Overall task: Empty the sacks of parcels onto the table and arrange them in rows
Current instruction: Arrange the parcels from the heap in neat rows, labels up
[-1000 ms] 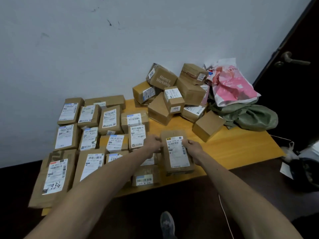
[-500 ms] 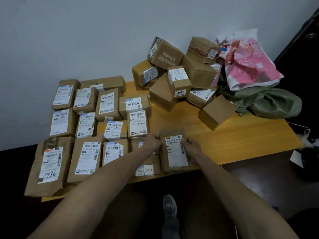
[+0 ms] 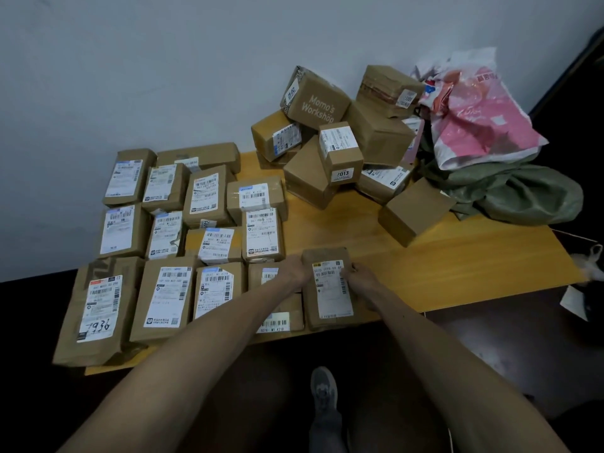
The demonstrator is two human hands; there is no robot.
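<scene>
Labelled parcel [image 3: 328, 291] lying flat at the bench [image 3: 457, 259] front edge, gripped by its sides between left hand [image 3: 299, 269] and right hand [image 3: 361, 277]; rows of parcels [image 3: 207, 197] left of both hands, unsorted pile [image 3: 376, 138] beyond.

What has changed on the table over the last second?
The left hand and right hand brought the labelled parcel down and nearer the front edge of the table, at the right end of the front row; they still grip its sides. The arranged rows, the heap of boxes and the green sack stayed put; only the camera shifted.
</scene>
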